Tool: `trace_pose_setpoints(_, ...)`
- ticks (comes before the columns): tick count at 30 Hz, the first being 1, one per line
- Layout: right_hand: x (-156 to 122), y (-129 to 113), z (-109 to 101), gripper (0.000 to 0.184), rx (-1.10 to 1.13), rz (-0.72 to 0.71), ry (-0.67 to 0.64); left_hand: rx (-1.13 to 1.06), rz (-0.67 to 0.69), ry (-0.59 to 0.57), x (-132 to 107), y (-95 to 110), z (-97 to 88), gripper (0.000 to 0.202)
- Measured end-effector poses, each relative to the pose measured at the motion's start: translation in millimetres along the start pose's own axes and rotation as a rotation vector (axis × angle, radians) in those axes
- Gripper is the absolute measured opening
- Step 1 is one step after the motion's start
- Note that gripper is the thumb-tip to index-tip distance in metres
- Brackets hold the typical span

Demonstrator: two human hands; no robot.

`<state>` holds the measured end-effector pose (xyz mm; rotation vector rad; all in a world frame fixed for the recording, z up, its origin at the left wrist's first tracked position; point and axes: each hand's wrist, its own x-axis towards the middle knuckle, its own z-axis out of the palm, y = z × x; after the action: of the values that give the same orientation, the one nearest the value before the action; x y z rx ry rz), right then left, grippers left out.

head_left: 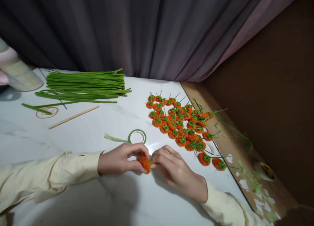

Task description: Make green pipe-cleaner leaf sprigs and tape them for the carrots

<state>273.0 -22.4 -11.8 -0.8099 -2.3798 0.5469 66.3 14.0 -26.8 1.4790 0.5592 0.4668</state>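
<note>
1. The orange piece [145,165] is just below the centre of the frame, held above the desk [73,206], with a bit of green showing on its right side
2. The left hand [122,159] has its thumb and fingers closed around that piece; the right hand [180,172] pinches its fingers together at the green side, though what lies between the fingertips is hidden
3. This piece looks partly made, its green side being worked on
4. Just above the left hand, a roll of green tape [129,137] lies with a loose end stretching left
5. Right of centre, a large cluster of orange pieces [173,117] with green tops and thin stems appears finished, so much seems done
6. At upper left, a thick bundle of green strips [85,83] looks unused, a rubber band [57,112] and a wooden stick [73,117] below it
</note>
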Motion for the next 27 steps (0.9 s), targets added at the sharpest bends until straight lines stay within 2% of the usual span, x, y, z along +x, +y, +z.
trace_pose_setpoints(5,-2,0,1,0.013,0.134,0.076,-0.07,0.342,0.287,-0.043,0,-4,-2.8,0.01)
trace_pose_setpoints(8,-5,-1,4,0.017,0.128,0.053,-0.036,0.42,0.367,-0.056,-1,-5,-1.7,0.017)
trace_pose_setpoints(13,-6,-4,7,0.022,0.013,0.02,-0.019,0.463,0.381,-0.073,-2,-3,-1.5,0.023)
trace_pose_setpoints(19,-3,-1,-4,0.014,0.017,0.088,-0.059,0.436,0.369,-0.027,0,-2,-4.8,0.019)
trace_pose_setpoints(27,-2,-1,-4,0.021,-0.141,-0.005,-0.07,0.447,0.351,-0.049,0,1,-4.6,0.021)
